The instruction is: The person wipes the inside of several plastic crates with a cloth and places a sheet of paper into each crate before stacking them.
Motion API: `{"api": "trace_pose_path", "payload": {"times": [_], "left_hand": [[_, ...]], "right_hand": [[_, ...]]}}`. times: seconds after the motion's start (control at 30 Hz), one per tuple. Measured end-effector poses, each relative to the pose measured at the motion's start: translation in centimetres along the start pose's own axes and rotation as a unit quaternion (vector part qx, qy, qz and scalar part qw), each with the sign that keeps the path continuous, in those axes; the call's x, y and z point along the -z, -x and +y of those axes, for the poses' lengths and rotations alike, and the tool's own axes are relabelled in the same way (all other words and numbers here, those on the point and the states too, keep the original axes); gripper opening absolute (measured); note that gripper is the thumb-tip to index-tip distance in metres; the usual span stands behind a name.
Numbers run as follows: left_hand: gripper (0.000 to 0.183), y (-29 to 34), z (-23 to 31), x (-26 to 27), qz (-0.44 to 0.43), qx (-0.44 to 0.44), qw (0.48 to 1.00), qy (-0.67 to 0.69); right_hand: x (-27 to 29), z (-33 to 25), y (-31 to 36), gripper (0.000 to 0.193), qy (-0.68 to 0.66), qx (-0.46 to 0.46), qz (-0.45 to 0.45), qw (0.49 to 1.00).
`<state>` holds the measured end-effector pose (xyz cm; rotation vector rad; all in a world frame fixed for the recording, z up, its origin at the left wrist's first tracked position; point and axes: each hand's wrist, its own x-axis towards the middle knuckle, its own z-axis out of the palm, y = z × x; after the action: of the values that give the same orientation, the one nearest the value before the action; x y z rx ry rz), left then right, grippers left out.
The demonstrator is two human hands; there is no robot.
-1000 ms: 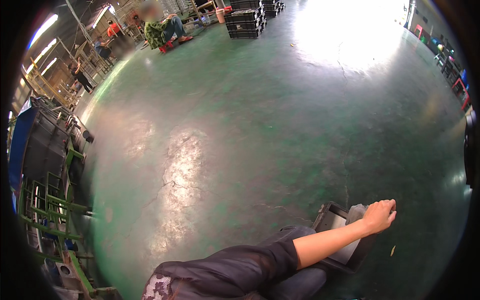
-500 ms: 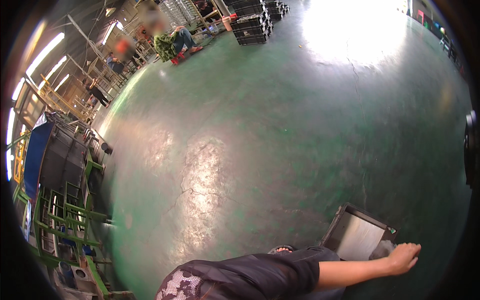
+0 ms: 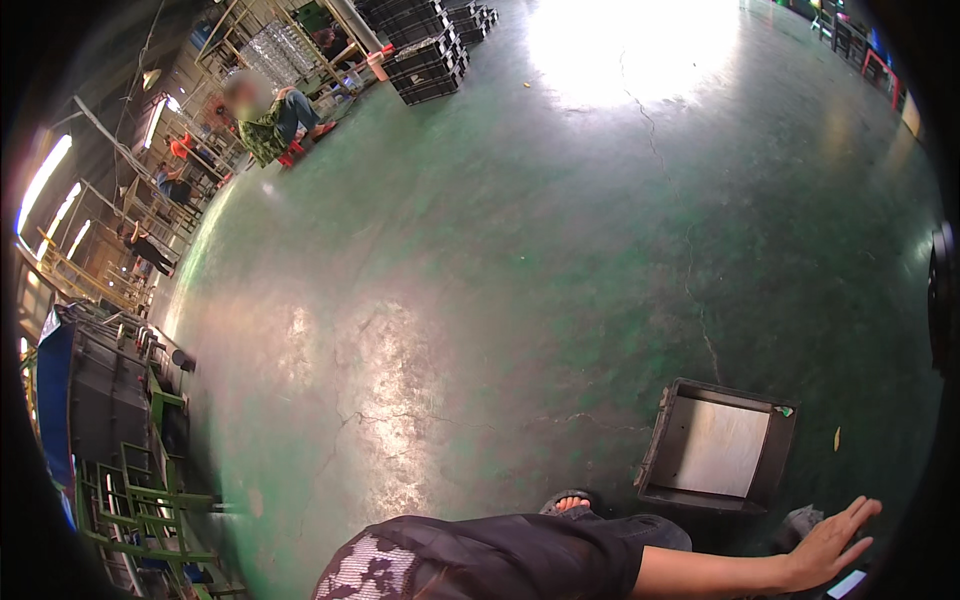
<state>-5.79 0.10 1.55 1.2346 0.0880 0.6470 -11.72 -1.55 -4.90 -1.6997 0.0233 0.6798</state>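
My left hand [image 3: 832, 548] reaches out at the lower right, fingers spread, thumb apart, holding nothing that I can see. Just beyond the wrist lies a dull grey thing [image 3: 802, 520], partly covered by the hand; its kind is unclear. A small pale flat piece [image 3: 846, 585] shows below the fingers, cut off by the dark rim of the picture. Up and to the left of the hand, a black crate [image 3: 652, 450] rests on the floor, with a light flat bottom or sheet [image 3: 715, 447] inside. The right hand is out of sight.
My sandalled foot [image 3: 570, 502] is left of the crate. Green metal frames [image 3: 140, 500] and a dark machine with a blue panel [image 3: 55, 400] line the left side. Stacked black crates [image 3: 425, 70] and a seated person [image 3: 265, 130] are at the far upper left. Cracks cross the green floor [image 3: 500, 300].
My left hand has gone from curled to spread and sits slightly lower and farther right. The view has shifted, so more of the crate shows and the background lies farther left.
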Motion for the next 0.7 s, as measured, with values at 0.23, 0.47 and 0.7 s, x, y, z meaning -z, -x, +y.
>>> {"api": "trace_pose_path", "payload": {"times": [0.23,0.47,0.7], "left_hand": [[0.024,2.6,-3.9,-4.8,0.112,0.084,0.989,0.055],[0.022,-5.4,-0.3,8.8,-0.15,-0.129,0.972,-0.128],[0.062,1.8,-10.0,28.8,-0.292,-0.063,0.671,-0.678]], "right_hand": [[5.5,-0.5,-0.1,0.039,-0.115,0.014,0.116,0.986],[21.9,0.0,-1.0,0.046,-0.356,0.084,0.231,0.902],[15.4,0.4,-5.0,0.047,-0.198,0.092,0.159,0.963]]}}
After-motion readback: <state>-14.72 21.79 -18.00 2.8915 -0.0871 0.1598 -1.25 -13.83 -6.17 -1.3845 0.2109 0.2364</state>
